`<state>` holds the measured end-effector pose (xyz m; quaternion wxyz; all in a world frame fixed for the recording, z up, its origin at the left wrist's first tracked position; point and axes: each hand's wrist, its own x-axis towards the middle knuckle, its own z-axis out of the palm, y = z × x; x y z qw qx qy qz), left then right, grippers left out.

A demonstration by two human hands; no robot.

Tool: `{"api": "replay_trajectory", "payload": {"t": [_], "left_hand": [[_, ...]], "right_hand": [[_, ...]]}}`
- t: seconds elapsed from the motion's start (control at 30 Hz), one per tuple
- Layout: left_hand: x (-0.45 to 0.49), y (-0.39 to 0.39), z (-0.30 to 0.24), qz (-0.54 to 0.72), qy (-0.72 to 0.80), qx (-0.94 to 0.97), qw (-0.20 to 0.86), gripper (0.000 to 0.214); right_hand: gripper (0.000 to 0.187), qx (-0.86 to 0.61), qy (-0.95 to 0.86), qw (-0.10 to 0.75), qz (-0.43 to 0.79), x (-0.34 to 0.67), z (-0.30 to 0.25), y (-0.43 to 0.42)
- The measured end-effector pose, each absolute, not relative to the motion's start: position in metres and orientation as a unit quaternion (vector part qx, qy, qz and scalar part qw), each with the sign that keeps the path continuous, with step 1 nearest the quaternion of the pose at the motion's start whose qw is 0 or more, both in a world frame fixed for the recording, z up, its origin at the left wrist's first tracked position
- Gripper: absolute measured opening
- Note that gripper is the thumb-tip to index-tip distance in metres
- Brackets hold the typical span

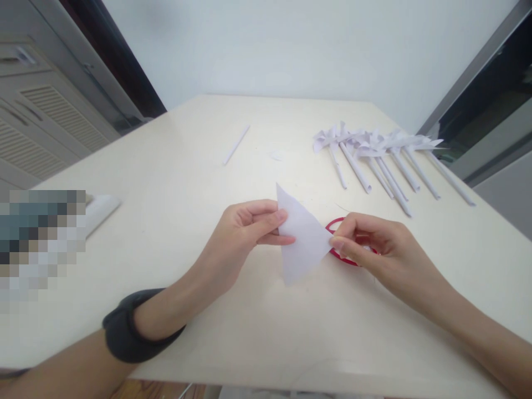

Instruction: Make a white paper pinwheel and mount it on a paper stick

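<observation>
A triangular piece of white paper (305, 235) is held up between both hands, above the table. My left hand (249, 227) pinches its left edge, the thumb on the near face and other fingers partly behind it. At the paper's right corner, the thumb and index finger of my right hand (368, 241) are closed on the tip. A pair of scissors with red handles (337, 223) lies on the table just behind and under my right hand, which hides most of it.
On the white table (174, 221), several paper pinwheels (374, 147) with rolled paper sticks lie at the back right. A single rolled paper stick (236, 145) lies farther back, beside a small paper scrap (275, 155). A pixelated patch covers something at the left edge.
</observation>
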<state>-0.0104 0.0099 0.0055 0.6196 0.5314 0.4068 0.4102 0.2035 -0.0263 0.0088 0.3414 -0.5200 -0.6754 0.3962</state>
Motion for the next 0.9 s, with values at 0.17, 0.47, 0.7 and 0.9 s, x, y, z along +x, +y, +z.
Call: {"api": "replay_trajectory", "payload": {"t": [0.17,0.47,0.7,0.9], "left_hand": [[-0.009,0.009,0.006,0.436,0.401,0.518,0.618,0.006],[-0.009,0.007,0.008,0.457,0.427,0.522,0.580,0.017],[-0.009,0.006,0.007,0.494,0.440,0.521,0.540,0.010],[-0.012,-0.001,0.008,0.501,0.435,0.557,0.499,0.020]], "right_hand": [[0.021,-0.518,-0.675,0.342,0.399,0.203,0.007,-0.027],[0.021,-0.511,-0.712,0.325,0.356,0.199,0.014,-0.030],[0.021,-0.508,-0.709,0.328,0.361,0.201,0.011,-0.029],[0.020,-0.482,-0.744,0.311,0.342,0.195,0.014,-0.036]]}}
